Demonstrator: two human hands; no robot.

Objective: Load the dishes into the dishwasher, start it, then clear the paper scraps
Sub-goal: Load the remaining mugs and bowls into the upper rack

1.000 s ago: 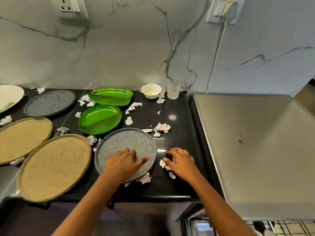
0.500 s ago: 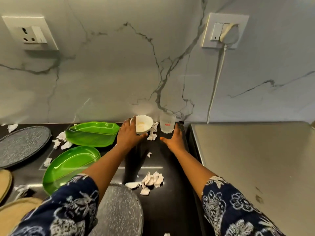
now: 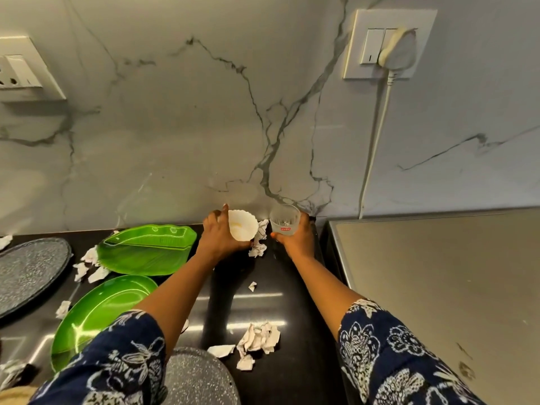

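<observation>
Marble backsplash [image 3: 175, 141], smooth and grey-veined, serves as our landmark in the head view. At its foot we see the left hand [image 3: 217, 235] curled round the outer wall of a white fluted bowl [image 3: 242, 229]. The bowl is tipped, its mouth facing away from the backsplash. Equally close to the backsplash, the right hand [image 3: 298, 238] wraps a frosted glass tumbler [image 3: 285, 220] with a red label, its long axis upright and its mouth up. Crumpled paper scraps [image 3: 258, 340] lie on the glossy black countertop [image 3: 292, 287], well out from the backsplash. A leaf-shaped green plate [image 3: 149, 249] lies near the backsplash. We see an oval green plate [image 3: 102, 311] and a speckled grey round plate [image 3: 29, 273] farther out.
</observation>
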